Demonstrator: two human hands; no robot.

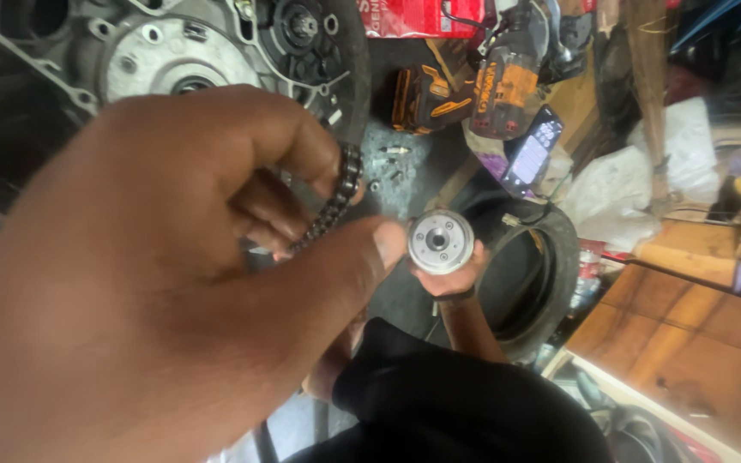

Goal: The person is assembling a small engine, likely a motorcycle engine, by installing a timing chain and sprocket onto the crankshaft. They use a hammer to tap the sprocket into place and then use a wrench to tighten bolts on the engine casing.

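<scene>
1. Nearest the camera, the left hand [130,283] fills the lower left of the view, its back turned up and its fingers curled in tight.
2. A short length of dark chain [334,201] is pinched between the thumb and the bent forefinger; it runs up from the thumb tip and over the forefinger's knuckle.
3. Just right of that thumb tip, almost touching it, is a round silver metal disc [441,241] with small holes in its face and a hub in the middle.
4. The right hand [449,273] cups the disc from behind and below, fingers closed around its rim, so only the fingertips and part of the palm show; the forearm drops down from it towards a dark-clothed knee [439,394].
5. Beyond the right hand, a black tyre [551,274] lies flat on the floor, with the disc held over its left edge.
6. Beyond the left hand, at upper left, is a grey engine casing [173,51] with round openings.
7. Farther off, above the disc, lie a yellow-and-black power drill [495,86], a phone [532,153] with a lit screen, and a few loose bolts [392,159] on the floor.
8. To the far right stands a wooden box [688,317].
</scene>
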